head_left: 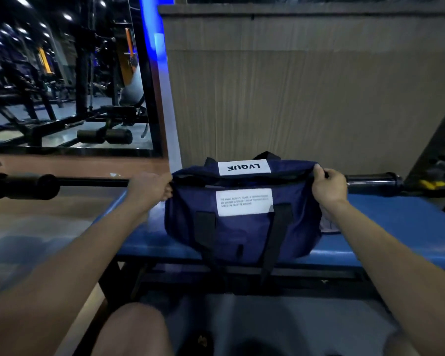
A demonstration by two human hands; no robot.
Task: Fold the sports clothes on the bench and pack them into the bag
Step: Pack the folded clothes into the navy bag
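Observation:
A navy duffel bag [242, 227] with white label patches and black straps rests on the blue padded bench [396, 227]. My left hand [150, 186] grips the bag's left end at the top. At the top right corner of the bag, my right hand [329, 185] pinches the fabric. A bit of pale grey cloth [328, 224] shows at the bag's right side, under my right forearm. The top of the bag looks closed, so I cannot see inside it.
A black barbell [21, 185] runs across behind the bench, left to right. A wood-panel wall [293, 86] stands right behind it. A mirror at the left shows gym machines. My knee [134, 330] is at the bottom, in front of the bench frame.

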